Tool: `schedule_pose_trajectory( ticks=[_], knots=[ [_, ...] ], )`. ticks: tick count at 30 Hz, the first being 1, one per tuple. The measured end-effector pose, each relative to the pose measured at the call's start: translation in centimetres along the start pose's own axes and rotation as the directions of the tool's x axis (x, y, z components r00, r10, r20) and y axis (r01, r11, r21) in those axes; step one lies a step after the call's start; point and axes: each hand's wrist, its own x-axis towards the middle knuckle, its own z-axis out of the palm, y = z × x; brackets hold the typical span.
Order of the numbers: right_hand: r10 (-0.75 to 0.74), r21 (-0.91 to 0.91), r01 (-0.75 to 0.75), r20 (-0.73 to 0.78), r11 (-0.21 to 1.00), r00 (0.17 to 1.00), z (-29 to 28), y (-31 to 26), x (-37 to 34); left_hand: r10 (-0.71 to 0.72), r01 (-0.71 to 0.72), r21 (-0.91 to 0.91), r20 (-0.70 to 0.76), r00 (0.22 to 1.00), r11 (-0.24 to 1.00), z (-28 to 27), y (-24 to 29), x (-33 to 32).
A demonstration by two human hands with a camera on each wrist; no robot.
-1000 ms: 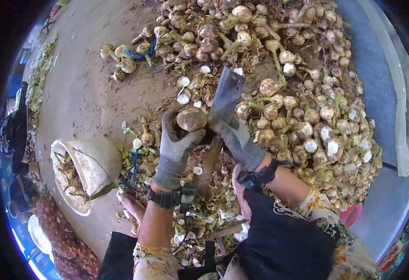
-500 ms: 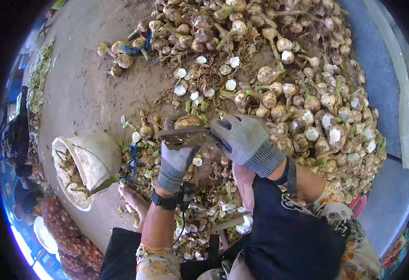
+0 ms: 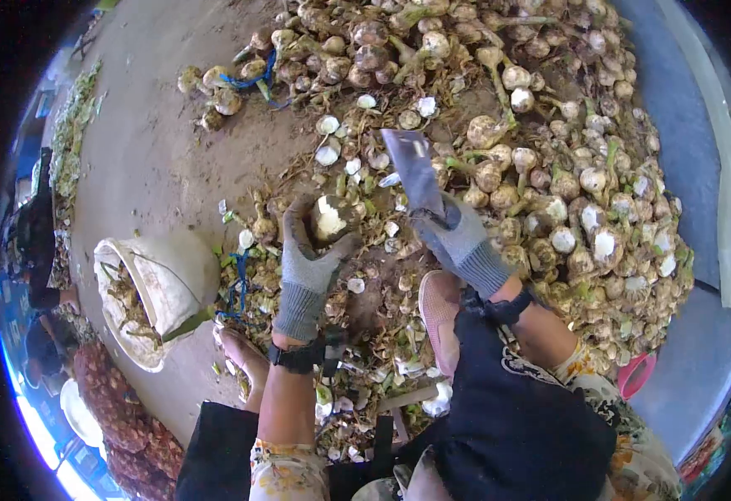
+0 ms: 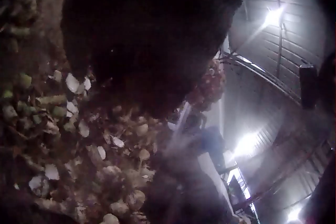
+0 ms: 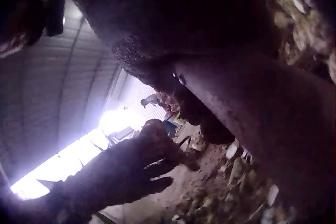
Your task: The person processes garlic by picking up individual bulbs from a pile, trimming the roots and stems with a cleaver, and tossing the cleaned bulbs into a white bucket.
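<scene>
In the head view my gloved left hand (image 3: pixel 308 271) holds a garlic bulb (image 3: pixel 329 219) between thumb and fingers. A pale cut face on the bulb is turned up toward the camera. My right hand (image 3: pixel 461 242), also gloved, grips a cleaver (image 3: pixel 415 171), its broad blade pointing up and away to the right of the bulb. Blade and bulb are apart. A small pale piece (image 3: pixel 389 179) shows beside the blade. The dark glove (image 4: pixel 142 40) fills much of the left wrist view and hides the bulb there.
A large heap of garlic bulbs (image 3: pixel 549 184) spreads across the back and right. White trimmings (image 3: pixel 327 156) lie on the ground ahead and between the feet. On the left, a tipped whitish bucket (image 3: pixel 177 284) contains dry stalks, with filled red mesh sacks (image 3: pixel 119 401) nearer. A pink shoe (image 3: pixel 440 317) is close by.
The cleaver came down across the bulb, then swung back up to the right. The bulb's upper side went from brown skin to a pale cut face. The left hand kept its hold.
</scene>
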Motion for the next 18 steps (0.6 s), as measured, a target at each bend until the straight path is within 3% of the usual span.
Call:
schedule_pose_trajectory(
  ticks=[1,3,6,8,9,10,11,12,13,14,15,16,18],
  knots=[
    [0.08,0.145,-0.082,0.025,0.986,0.997,0.9,0.7,-0.1,-0.024,0.021,-0.093,-0.029,0.999,0.995,0.5,0.4,-0.2],
    [0.244,0.322,-0.316,0.245,0.892,0.938,1.3,1.4,-1.0,-0.072,0.077,-0.258,0.028,0.997,0.963,2.3,1.8,-0.6],
    [0.157,0.422,-0.373,0.463,0.826,0.872,3.6,4.3,-4.5,-0.07,0.151,-0.44,0.195,0.978,0.885,6.9,4.2,-0.5],
    [0.056,0.482,-0.261,0.399,0.837,0.915,3.6,4.5,-3.6,0.175,-0.005,-0.44,0.347,0.921,0.898,11.7,7.0,-1.4],
    [0.026,0.511,-0.224,0.365,0.83,0.931,3.1,4.7,-4.2,0.307,-0.274,-0.145,0.316,0.898,0.951,12.6,6.4,-1.5],
    [-0.014,0.542,-0.169,0.317,0.823,0.948,2.2,4.7,-4.1,0.404,-0.451,0.105,0.301,0.864,0.886,12.3,5.7,-0.2],
    [-0.071,0.572,-0.091,0.254,0.815,0.965,1.2,4.6,-3.1,0.498,-0.571,0.356,0.283,0.82,0.74,12.0,5.1,1.2],
    [-0.03,0.532,-0.103,0.235,0.84,0.972,0.1,4.7,-2.3,0.514,-0.562,0.604,0.275,0.812,0.565,9.6,3.7,4.6],
    [0.012,0.492,-0.119,0.214,0.862,0.977,-1.0,4.8,-1.5,0.593,-0.411,0.835,0.13,0.794,0.367,5.5,0.1,6.7],
    [0.152,0.383,-0.232,0.227,0.894,0.962,-1.9,5.0,-0.7,0.39,-0.067,0.957,-0.051,0.919,0.283,1.0,-1.5,7.8],
    [0.294,0.271,-0.349,0.224,0.897,0.929,-2.2,5.2,-0.3,0.152,0.222,0.974,-0.227,0.962,0.046,-3.5,-2.9,8.9],
    [0.283,0.227,-0.327,0.204,0.917,0.937,-1.8,5.9,-0.4,0.384,0.235,0.925,-0.109,0.917,-0.299,-7.8,-6.1,8.8],
    [0.252,0.131,-0.276,0.173,0.952,0.952,-0.4,7.8,-1.1,0.265,0.179,0.95,-0.109,0.958,-0.256,-10.0,-6.9,8.3]
  ],
)
